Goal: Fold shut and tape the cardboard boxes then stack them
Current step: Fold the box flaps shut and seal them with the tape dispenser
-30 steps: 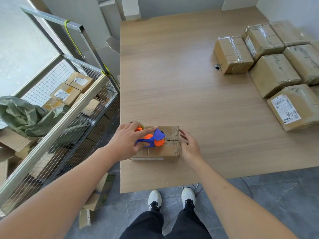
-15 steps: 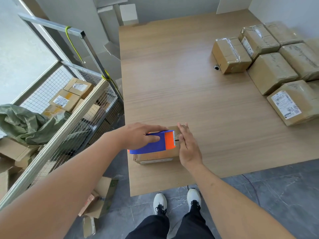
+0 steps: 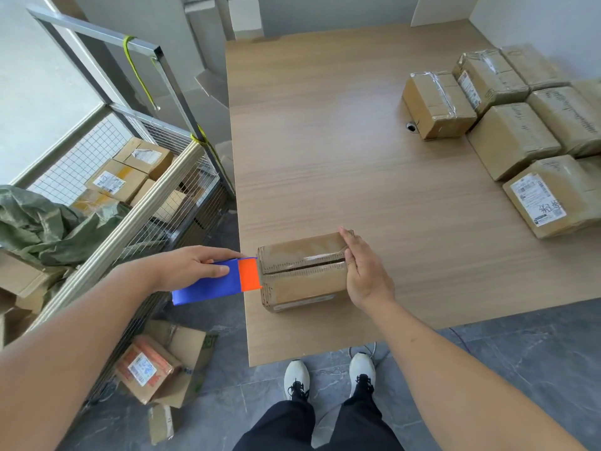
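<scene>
**Tape gun at box's left end**

Head view: cardboard box (image 3: 304,271) sits at table (image 3: 325,157) near-left corner. Left hand (image 3: 185,266) grips blue/orange tape dispenser (image 3: 217,281), its orange end touching box's left side. Right hand (image 3: 366,271), fingers straight, presses flat on box's right end. Taped boxes (image 3: 520,125) well apart, far right of box.

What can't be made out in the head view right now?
- Tape dispenser: the roll and blade are hidden by its blue and orange body and the left hand.
- Box being taped: its right end is covered by the right hand.
- Label on the nearest taped box: print too small to read.
- Taped boxes at right: cut off by the frame edge, so no full count.
</scene>
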Motion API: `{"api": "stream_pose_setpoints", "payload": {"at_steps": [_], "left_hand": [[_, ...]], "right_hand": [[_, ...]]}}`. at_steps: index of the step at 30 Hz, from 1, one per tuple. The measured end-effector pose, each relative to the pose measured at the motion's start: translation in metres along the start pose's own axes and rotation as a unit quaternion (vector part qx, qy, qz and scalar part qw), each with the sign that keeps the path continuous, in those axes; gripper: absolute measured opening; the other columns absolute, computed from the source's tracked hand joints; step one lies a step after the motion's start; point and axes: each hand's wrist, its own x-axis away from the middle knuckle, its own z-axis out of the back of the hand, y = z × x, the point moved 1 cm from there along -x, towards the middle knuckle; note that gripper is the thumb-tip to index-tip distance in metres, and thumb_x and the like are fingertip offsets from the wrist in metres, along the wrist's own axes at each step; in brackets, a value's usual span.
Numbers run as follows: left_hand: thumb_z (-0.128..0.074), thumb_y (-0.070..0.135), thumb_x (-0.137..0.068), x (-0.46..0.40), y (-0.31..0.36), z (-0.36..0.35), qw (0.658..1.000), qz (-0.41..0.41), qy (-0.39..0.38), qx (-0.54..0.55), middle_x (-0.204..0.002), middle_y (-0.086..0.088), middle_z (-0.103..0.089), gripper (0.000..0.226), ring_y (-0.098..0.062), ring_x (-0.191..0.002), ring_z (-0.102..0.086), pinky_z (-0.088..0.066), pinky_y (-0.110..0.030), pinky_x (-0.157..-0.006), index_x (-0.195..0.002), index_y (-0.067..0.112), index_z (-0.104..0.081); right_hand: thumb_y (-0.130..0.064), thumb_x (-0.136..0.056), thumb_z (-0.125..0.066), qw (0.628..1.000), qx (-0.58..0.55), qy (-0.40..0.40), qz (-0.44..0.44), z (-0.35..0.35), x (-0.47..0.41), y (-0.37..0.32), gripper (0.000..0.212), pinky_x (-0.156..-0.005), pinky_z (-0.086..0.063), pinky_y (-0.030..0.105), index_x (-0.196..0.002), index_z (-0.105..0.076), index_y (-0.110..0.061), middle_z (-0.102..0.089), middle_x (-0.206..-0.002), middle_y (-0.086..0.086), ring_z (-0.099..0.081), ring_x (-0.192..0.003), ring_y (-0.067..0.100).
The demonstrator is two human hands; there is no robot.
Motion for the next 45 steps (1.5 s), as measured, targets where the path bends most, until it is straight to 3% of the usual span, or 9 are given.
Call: {"api": "stream_pose_setpoints", "payload": {"at_steps": [4, 6, 12, 18, 27, 34, 38, 41, 45], "left_hand": [[-0.052, 0.038, -0.107, -0.011, -0.001, -0.022, 0.998, 0.004, 0.018, 0.055, -0.122, 0.034, -0.065, 0.037, 0.008, -0.11, -0.061, -0.039, -0.032, -0.101, -0.127, 0.069, -0.053], [-0.052, 0.04, -0.106, -0.016, 0.001, -0.034, 0.997, 0.003, 0.026, 0.067, -0.125, 0.032, -0.064, 0.036, 0.005, -0.115, -0.059, -0.039, -0.034, -0.106, -0.13, 0.067, -0.053], [-0.052, 0.041, -0.106, -0.036, 0.023, -0.068, 0.993, -0.024, 0.014, 0.111, -0.126, 0.032, -0.063, 0.035, 0.004, -0.116, -0.059, -0.04, -0.033, -0.107, -0.135, 0.06, -0.053], [-0.058, 0.043, -0.099, -0.04, 0.003, -0.081, 0.972, -0.052, -0.018, 0.23, -0.13, 0.013, -0.069, 0.038, -0.013, -0.119, -0.066, -0.044, -0.038, -0.11, -0.136, 0.053, -0.057], [-0.057, 0.049, -0.096, -0.027, -0.026, -0.082, 0.978, -0.04, -0.013, 0.206, -0.13, 0.016, -0.068, 0.04, -0.01, -0.117, -0.066, -0.043, -0.038, -0.111, -0.135, 0.057, -0.056], [-0.048, 0.041, -0.107, -0.04, -0.009, -0.097, 0.993, 0.004, 0.03, 0.116, -0.132, 0.03, -0.058, 0.033, 0.001, -0.123, -0.054, -0.038, -0.028, -0.107, -0.13, 0.065, -0.049], [-0.045, 0.039, -0.108, -0.049, -0.004, -0.109, 0.99, 0.008, 0.032, 0.137, -0.123, 0.028, -0.062, 0.032, 0.003, -0.112, -0.056, -0.038, -0.019, -0.087, -0.132, 0.06, -0.052], [-0.041, 0.037, -0.11, -0.052, -0.004, -0.112, 0.99, 0.014, 0.03, 0.139, -0.122, 0.022, -0.063, 0.027, -0.002, -0.111, -0.058, -0.041, -0.025, -0.091, -0.127, 0.054, -0.054], [-0.039, 0.039, -0.11, -0.048, -0.019, -0.116, 0.993, 0.031, 0.024, 0.112, -0.123, 0.017, -0.063, 0.028, -0.007, -0.112, -0.059, -0.042, -0.029, -0.095, -0.132, 0.051, -0.051]], "right_hand": [[-0.033, -0.107, -0.041, 0.965, 0.252, 0.07, 0.034, 0.017, -0.007, -0.005, 0.045, -0.097, -0.047, 0.05, -0.15, -0.041, -0.045, -0.031, -0.164, 0.002, -0.049, -0.129, 0.033], [-0.03, -0.104, -0.051, 0.937, 0.327, 0.105, 0.072, 0.023, -0.015, -0.014, 0.041, -0.102, -0.043, 0.054, -0.144, -0.053, -0.027, -0.032, -0.164, 0.005, -0.049, -0.132, 0.037], [-0.05, -0.108, -0.019, 0.956, 0.241, 0.034, 0.165, -0.016, 0.002, -0.046, 0.054, -0.124, -0.014, 0.057, -0.146, -0.053, -0.032, -0.043, -0.159, -0.004, -0.031, -0.151, 0.028], [-0.037, -0.106, -0.042, 0.964, 0.205, 0.06, 0.161, -0.021, -0.006, -0.038, 0.031, -0.124, -0.02, 0.05, -0.12, -0.065, -0.024, -0.063, -0.128, -0.001, -0.039, -0.147, 0.029], [-0.048, -0.108, -0.032, 0.96, 0.232, -0.003, 0.155, -0.016, -0.01, -0.04, 0.039, -0.126, -0.008, 0.045, -0.129, -0.058, -0.027, -0.055, -0.134, -0.003, -0.026, -0.152, 0.025], [-0.087, -0.087, -0.031, 0.938, 0.313, -0.033, 0.146, -0.011, 0.003, -0.051, 0.078, -0.124, -0.002, 0.059, -0.145, -0.046, -0.037, -0.024, -0.163, 0.006, -0.008, -0.156, 0.03], [-0.081, -0.09, -0.036, 0.942, 0.334, 0.033, -0.005, -0.029, 0.032, -0.073, 0.075, -0.112, -0.019, 0.065, -0.155, -0.029, -0.043, -0.015, -0.164, 0.016, -0.016, -0.148, 0.042], [-0.079, -0.092, -0.029, 0.955, 0.283, -0.044, -0.076, -0.044, 0.043, -0.07, 0.086, -0.119, 0.0, 0.066, -0.159, 0.011, -0.042, 0.011, -0.168, 0.017, 0.009, -0.153, 0.043], [-0.07, -0.096, -0.037, 0.959, 0.271, -0.069, -0.047, -0.037, 0.042, -0.065, 0.088, -0.119, 0.012, 0.064, -0.157, 0.02, -0.043, 0.027, -0.165, 0.015, 0.024, -0.152, 0.042]]}}
